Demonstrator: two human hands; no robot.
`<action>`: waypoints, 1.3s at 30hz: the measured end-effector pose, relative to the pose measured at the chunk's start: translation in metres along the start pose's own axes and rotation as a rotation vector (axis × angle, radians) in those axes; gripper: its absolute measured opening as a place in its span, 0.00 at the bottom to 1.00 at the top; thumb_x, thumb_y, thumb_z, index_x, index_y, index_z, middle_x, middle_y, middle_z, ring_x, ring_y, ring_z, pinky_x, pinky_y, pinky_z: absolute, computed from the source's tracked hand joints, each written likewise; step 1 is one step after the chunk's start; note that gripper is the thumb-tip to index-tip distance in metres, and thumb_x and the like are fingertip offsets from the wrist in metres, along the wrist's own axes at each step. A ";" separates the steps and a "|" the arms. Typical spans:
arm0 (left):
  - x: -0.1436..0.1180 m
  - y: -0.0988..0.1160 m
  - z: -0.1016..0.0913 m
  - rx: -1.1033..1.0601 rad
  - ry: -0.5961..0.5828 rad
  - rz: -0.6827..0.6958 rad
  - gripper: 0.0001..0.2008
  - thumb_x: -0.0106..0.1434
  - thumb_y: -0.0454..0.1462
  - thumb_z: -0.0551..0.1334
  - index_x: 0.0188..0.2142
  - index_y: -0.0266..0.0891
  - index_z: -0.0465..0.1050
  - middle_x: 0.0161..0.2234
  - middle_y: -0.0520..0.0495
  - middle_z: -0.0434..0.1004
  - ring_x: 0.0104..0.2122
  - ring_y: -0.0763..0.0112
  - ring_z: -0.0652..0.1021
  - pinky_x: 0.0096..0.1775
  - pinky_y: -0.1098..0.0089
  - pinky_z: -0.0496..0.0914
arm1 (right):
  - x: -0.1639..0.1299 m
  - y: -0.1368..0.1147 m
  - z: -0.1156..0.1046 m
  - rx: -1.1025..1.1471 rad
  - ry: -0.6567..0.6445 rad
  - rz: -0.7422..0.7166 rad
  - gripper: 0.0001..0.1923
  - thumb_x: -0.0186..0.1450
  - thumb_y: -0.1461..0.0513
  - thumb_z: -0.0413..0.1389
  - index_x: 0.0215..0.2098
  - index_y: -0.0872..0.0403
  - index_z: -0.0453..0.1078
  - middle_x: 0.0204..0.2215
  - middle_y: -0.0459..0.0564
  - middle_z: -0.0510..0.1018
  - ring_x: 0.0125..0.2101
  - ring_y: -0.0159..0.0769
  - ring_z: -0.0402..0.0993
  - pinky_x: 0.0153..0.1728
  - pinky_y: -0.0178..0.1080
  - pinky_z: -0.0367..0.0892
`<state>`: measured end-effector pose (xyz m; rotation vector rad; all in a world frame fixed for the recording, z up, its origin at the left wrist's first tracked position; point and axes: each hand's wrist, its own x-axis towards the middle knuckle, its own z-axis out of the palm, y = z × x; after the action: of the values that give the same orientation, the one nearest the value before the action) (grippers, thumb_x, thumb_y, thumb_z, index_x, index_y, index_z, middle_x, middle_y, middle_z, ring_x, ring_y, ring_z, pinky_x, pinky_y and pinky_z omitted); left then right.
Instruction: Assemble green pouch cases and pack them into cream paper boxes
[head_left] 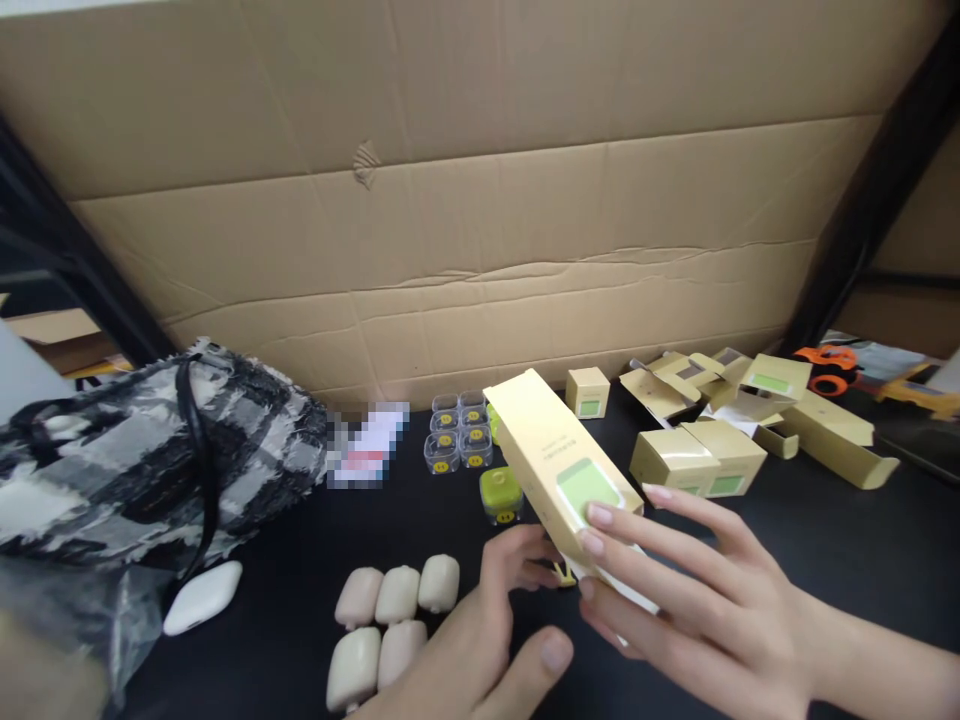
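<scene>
A long pale-yellow carton (551,450) with a green printed window is tilted above the black table, its lower end toward me. My right hand (720,590) is closed on that lower end, fingers laid across the printed face. White paper or a flap (637,590) shows under its fingers. My left hand (487,625) is beside the carton's lower end, thumb spread away and fingers bent toward a small yellow piece (564,574), perhaps a flap; contact is unclear. Just behind is a green-lidded clear case (501,492). Several beige and pinkish rounded cases (354,668) lie by my left wrist.
Clear small cases with yellow stickers (459,440) stand at the back. A small carton (588,392), two more cartons (697,460) and opened packaging (832,435) are right. A shaggy bag (135,450) and white rounded object (202,598) lie left. Cardboard (480,220) rises behind.
</scene>
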<state>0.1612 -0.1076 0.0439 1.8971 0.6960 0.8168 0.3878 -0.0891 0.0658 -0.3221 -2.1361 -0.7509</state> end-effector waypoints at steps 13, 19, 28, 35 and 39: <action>0.016 0.025 -0.001 -0.626 0.277 -0.245 0.24 0.58 0.45 0.66 0.50 0.45 0.58 0.47 0.44 0.73 0.47 0.63 0.76 0.50 0.60 0.69 | 0.003 -0.006 0.010 0.086 -0.059 -0.133 0.10 0.64 0.63 0.55 0.41 0.50 0.77 0.42 0.45 0.81 0.52 0.38 0.70 0.57 0.41 0.62; 0.021 0.022 -0.005 -0.560 0.318 -0.271 0.33 0.54 0.47 0.69 0.53 0.43 0.54 0.37 0.49 0.74 0.41 0.64 0.77 0.46 0.61 0.69 | 0.004 -0.003 0.011 -0.042 0.027 -0.173 0.06 0.62 0.62 0.60 0.36 0.43 0.78 0.38 0.41 0.75 0.42 0.29 0.68 0.61 0.39 0.51; 0.016 0.012 -0.003 -0.524 0.236 -0.199 0.46 0.60 0.46 0.64 0.65 0.55 0.31 0.36 0.49 0.76 0.31 0.67 0.78 0.35 0.65 0.72 | 0.005 -0.012 0.007 -0.128 -0.008 -0.166 0.05 0.58 0.58 0.62 0.33 0.38 0.77 0.24 0.37 0.70 0.30 0.27 0.63 0.34 0.33 0.60; 0.013 0.015 -0.004 -0.470 0.157 -0.114 0.35 0.64 0.46 0.58 0.65 0.55 0.41 0.55 0.42 0.69 0.48 0.58 0.75 0.51 0.55 0.67 | 0.005 -0.008 0.005 -0.008 -0.083 -0.144 0.09 0.64 0.64 0.54 0.35 0.49 0.77 0.23 0.41 0.72 0.25 0.28 0.66 0.36 0.37 0.65; 0.012 0.016 -0.001 -0.494 0.096 -0.070 0.38 0.62 0.39 0.62 0.63 0.58 0.38 0.58 0.40 0.64 0.51 0.60 0.74 0.53 0.56 0.66 | 0.001 -0.004 0.006 0.103 -0.053 -0.091 0.14 0.66 0.69 0.49 0.41 0.52 0.76 0.32 0.46 0.78 0.35 0.32 0.74 0.44 0.42 0.67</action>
<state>0.1693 -0.1046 0.0615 1.3907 0.5517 0.9405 0.3815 -0.0886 0.0615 -0.1934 -2.2426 -0.6871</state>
